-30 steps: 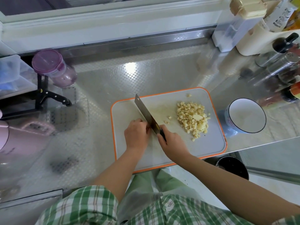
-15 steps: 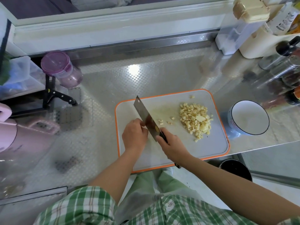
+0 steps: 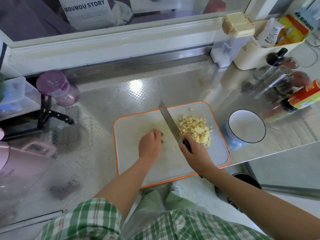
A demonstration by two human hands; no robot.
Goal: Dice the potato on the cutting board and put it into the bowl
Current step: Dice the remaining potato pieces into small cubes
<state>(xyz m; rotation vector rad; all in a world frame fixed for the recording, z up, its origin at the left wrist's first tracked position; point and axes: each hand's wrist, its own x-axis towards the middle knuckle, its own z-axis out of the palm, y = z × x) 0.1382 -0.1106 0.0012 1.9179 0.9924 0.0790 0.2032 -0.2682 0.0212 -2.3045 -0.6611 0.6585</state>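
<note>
Diced potato on cutting board, R of knife; bowl just R of board.

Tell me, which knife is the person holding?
The cleaver with the wide steel blade, gripped by the right hand over the cutting board. The black-handled knife lies untouched far left.

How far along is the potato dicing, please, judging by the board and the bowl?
Done: a pile of diced potato lies on the cutting board. In hand: the right hand grips the knife, its blade beside the pile; the left hand rests curled on the board, and whether it covers uncut potato cannot be told. Left: the bowl is empty, so the dice have yet to go in.
</note>
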